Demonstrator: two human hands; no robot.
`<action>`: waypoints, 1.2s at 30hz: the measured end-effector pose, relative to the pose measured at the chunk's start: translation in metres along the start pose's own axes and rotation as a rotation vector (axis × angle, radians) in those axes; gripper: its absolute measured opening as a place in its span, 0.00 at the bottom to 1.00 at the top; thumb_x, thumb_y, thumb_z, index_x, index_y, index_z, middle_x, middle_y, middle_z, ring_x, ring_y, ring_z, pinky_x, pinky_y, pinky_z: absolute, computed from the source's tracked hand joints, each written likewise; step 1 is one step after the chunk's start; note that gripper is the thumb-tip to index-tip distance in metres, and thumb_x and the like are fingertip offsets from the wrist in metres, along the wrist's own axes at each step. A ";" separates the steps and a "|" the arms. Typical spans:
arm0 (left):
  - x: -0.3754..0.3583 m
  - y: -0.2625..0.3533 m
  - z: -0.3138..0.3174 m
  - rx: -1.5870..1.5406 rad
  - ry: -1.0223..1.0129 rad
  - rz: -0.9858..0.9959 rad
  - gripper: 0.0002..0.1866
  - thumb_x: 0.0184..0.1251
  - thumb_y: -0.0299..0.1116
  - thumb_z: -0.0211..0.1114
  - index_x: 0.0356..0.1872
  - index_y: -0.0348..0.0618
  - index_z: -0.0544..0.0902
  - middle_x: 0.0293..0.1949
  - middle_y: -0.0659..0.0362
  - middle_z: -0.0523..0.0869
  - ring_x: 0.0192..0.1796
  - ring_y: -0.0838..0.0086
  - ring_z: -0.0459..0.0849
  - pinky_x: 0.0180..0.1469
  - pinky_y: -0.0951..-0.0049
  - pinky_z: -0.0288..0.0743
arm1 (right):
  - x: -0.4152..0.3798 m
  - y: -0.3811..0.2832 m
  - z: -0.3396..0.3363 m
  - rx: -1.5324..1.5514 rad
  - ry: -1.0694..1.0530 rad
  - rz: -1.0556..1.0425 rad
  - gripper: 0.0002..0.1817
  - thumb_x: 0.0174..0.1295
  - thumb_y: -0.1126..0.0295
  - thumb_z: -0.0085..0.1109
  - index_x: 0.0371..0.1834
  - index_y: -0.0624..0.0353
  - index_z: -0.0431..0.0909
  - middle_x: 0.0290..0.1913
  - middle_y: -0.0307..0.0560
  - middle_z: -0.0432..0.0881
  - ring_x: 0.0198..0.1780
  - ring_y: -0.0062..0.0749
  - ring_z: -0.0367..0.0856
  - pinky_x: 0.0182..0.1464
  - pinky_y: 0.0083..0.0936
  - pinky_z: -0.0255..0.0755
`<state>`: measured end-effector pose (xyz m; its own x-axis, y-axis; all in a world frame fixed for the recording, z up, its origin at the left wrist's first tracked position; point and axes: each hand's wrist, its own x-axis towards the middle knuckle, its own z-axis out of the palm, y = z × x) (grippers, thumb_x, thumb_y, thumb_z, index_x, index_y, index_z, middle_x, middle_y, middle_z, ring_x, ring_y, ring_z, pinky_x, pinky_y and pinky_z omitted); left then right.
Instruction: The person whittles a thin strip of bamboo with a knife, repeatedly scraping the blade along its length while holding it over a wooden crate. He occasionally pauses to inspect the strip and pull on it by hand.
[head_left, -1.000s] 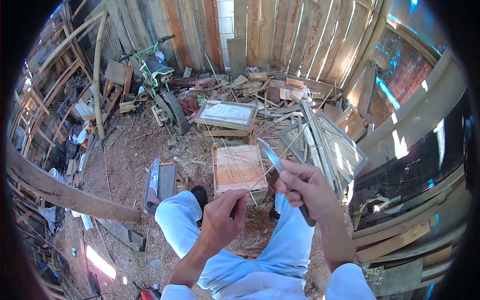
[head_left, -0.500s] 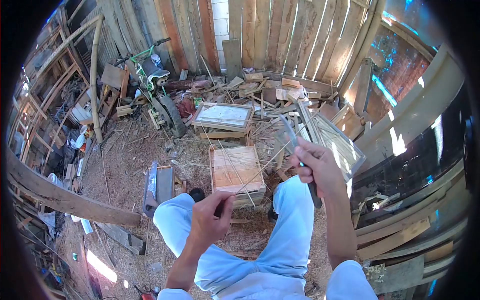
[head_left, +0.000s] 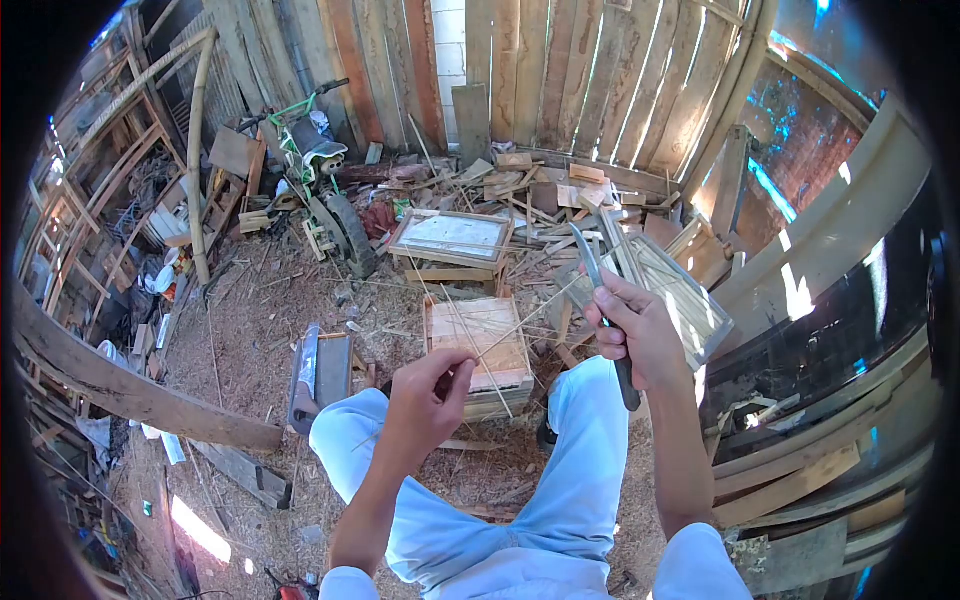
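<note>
In the head view, my left hand [head_left: 432, 400] is closed in a pinch on one end of a thin wooden stick [head_left: 520, 325]. The stick slants up and rightward to the knife. My right hand [head_left: 640, 332] grips the knife [head_left: 588, 258] by its dark handle, its curved blade pointing up and to the left. The stick meets the knife close to my right fingers; whether those fingers also hold it is hidden. Below and between my hands stands a wooden box [head_left: 440, 318] with several thin sticks lying across it.
Beyond the box is a framed panel [head_left: 450, 234], with scrap wood [head_left: 560, 190] heaped behind. A green bike [head_left: 320, 160] stands at the back left. A shallow dark tray [head_left: 337, 365] lies by my left knee, and a slatted frame [head_left: 680, 295] leans at right.
My left hand has moved up a little with the stick's end. The knife blade has turned more upright, while my right hand stays in nearly the same place.
</note>
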<state>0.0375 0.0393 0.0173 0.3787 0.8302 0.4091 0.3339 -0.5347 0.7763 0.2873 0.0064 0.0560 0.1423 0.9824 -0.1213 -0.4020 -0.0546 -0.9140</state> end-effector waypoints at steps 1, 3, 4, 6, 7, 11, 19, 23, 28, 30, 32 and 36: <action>0.003 0.001 0.000 0.010 0.001 0.011 0.03 0.61 0.22 0.62 0.36 0.35 0.80 0.27 0.53 0.82 0.23 0.71 0.81 0.25 0.74 0.72 | -0.001 -0.001 0.002 -0.001 -0.002 -0.002 0.22 0.67 0.72 0.52 0.64 0.61 0.67 0.27 0.38 0.73 0.21 0.11 0.62 0.17 0.08 0.56; 0.007 0.004 0.004 0.018 0.000 0.027 0.03 0.62 0.22 0.62 0.36 0.36 0.79 0.27 0.53 0.82 0.23 0.70 0.81 0.25 0.74 0.72 | -0.006 -0.003 0.008 -0.029 0.070 -0.030 0.22 0.68 0.71 0.51 0.65 0.61 0.66 0.28 0.39 0.74 0.21 0.11 0.63 0.18 0.08 0.57; 0.008 0.007 0.007 0.043 0.053 0.093 0.03 0.62 0.22 0.62 0.36 0.36 0.79 0.27 0.53 0.81 0.23 0.69 0.80 0.24 0.74 0.72 | -0.010 -0.002 0.012 -0.030 0.074 -0.034 0.22 0.68 0.71 0.51 0.65 0.61 0.66 0.28 0.39 0.74 0.21 0.11 0.63 0.18 0.08 0.57; 0.009 0.011 0.012 0.066 0.104 0.160 0.03 0.62 0.22 0.62 0.36 0.36 0.79 0.27 0.54 0.81 0.22 0.69 0.80 0.24 0.73 0.72 | -0.017 0.005 0.024 -0.090 -0.037 0.063 0.23 0.69 0.71 0.50 0.67 0.61 0.64 0.29 0.40 0.76 0.21 0.12 0.63 0.20 0.09 0.57; 0.009 0.012 0.014 0.113 0.122 0.194 0.03 0.61 0.22 0.62 0.36 0.37 0.79 0.27 0.54 0.80 0.22 0.67 0.80 0.24 0.72 0.72 | -0.019 0.010 0.028 -0.090 -0.033 0.062 0.23 0.69 0.71 0.50 0.67 0.61 0.64 0.29 0.40 0.76 0.21 0.12 0.63 0.20 0.09 0.57; 0.003 0.014 0.013 0.162 0.129 0.183 0.04 0.61 0.21 0.63 0.37 0.37 0.80 0.27 0.55 0.81 0.23 0.71 0.78 0.24 0.75 0.69 | -0.020 0.018 0.034 -0.072 -0.151 0.134 0.21 0.69 0.70 0.51 0.64 0.60 0.67 0.28 0.38 0.74 0.19 0.11 0.60 0.18 0.08 0.53; -0.004 0.014 0.009 0.128 0.118 0.188 0.05 0.59 0.20 0.63 0.36 0.37 0.80 0.25 0.54 0.80 0.23 0.69 0.79 0.25 0.74 0.70 | -0.015 0.011 0.020 0.093 -0.240 0.181 0.20 0.69 0.70 0.50 0.63 0.61 0.67 0.29 0.38 0.74 0.20 0.11 0.62 0.17 0.08 0.52; -0.007 0.012 0.010 0.110 0.127 0.204 0.04 0.59 0.20 0.63 0.35 0.37 0.80 0.24 0.55 0.79 0.23 0.68 0.79 0.25 0.73 0.70 | -0.018 0.012 0.020 0.067 -0.249 0.177 0.21 0.68 0.69 0.51 0.63 0.61 0.67 0.29 0.37 0.74 0.20 0.10 0.62 0.18 0.08 0.53; -0.006 0.014 0.009 0.107 0.124 0.220 0.05 0.59 0.20 0.63 0.35 0.38 0.80 0.24 0.55 0.79 0.22 0.69 0.78 0.24 0.74 0.69 | -0.022 0.008 0.022 0.078 -0.295 0.209 0.20 0.68 0.69 0.51 0.63 0.61 0.67 0.29 0.36 0.74 0.20 0.10 0.61 0.18 0.08 0.53; -0.007 0.014 0.008 0.100 0.130 0.228 0.05 0.59 0.20 0.63 0.35 0.38 0.80 0.24 0.55 0.79 0.22 0.69 0.78 0.23 0.74 0.69 | -0.021 0.006 0.021 0.092 -0.286 0.212 0.20 0.68 0.69 0.51 0.63 0.61 0.67 0.29 0.36 0.74 0.19 0.09 0.60 0.18 0.08 0.53; -0.007 0.015 0.007 0.134 0.130 0.234 0.05 0.59 0.19 0.63 0.36 0.38 0.80 0.24 0.55 0.79 0.22 0.70 0.79 0.23 0.74 0.69 | -0.018 0.004 0.017 0.025 -0.155 0.177 0.20 0.68 0.70 0.50 0.63 0.61 0.67 0.28 0.35 0.73 0.18 0.09 0.59 0.17 0.08 0.53; -0.014 0.009 0.005 0.109 0.138 0.223 0.05 0.58 0.19 0.63 0.36 0.37 0.80 0.25 0.54 0.80 0.23 0.69 0.80 0.24 0.75 0.70 | -0.015 -0.008 0.006 0.022 -0.152 0.119 0.20 0.69 0.71 0.48 0.64 0.58 0.67 0.28 0.35 0.73 0.18 0.09 0.59 0.18 0.07 0.53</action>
<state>0.0392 0.0223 0.0161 0.3351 0.6995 0.6312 0.3490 -0.7144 0.6065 0.2829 -0.0064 0.0677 -0.0447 0.9849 -0.1670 -0.4277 -0.1700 -0.8878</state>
